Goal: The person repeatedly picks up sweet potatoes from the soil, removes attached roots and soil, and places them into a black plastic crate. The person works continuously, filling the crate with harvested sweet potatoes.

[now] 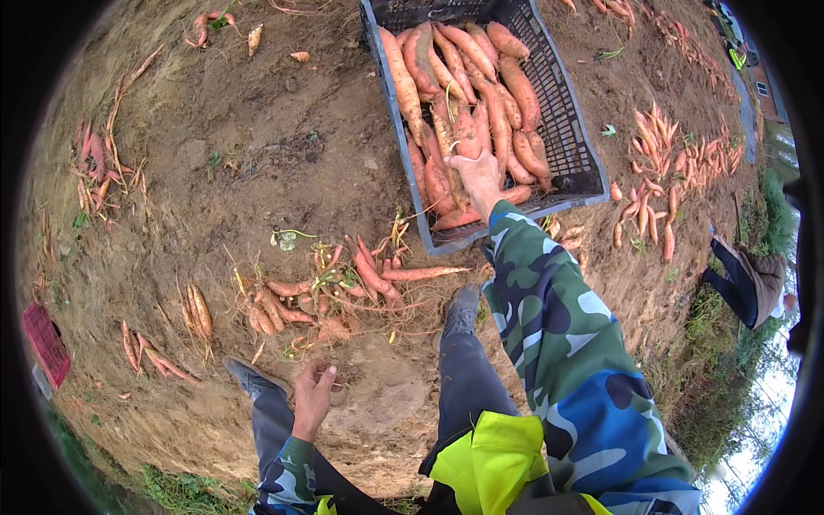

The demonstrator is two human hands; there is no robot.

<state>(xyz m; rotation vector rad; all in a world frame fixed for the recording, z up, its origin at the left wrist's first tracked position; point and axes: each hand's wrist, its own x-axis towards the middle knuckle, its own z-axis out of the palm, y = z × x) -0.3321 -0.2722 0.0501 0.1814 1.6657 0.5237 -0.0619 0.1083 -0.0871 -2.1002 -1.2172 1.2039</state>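
My right hand (479, 179) reaches into a black plastic crate (575, 145), its fingers on the sweet potatoes (496, 109) that lie piled inside; its fingertips are partly hidden, so a hold is not certain. Low in front of my body, my left hand (317, 393) hangs over bare soil with its fingers curled and the thumb near the fingertips. Something thin like a root may stick out by them; I cannot tell. Beyond it a heap of sweet potatoes with stems and roots (372, 273) lies on the ground, between my feet and the crate.
More sweet potatoes lie on the soil at the left (96, 158) and in a larger spread at the right (692, 164). A red plastic crate (48, 346) stands at the far left. Another person (740, 283) is at the field's right edge, near green plants. My shoes flank the near heap.
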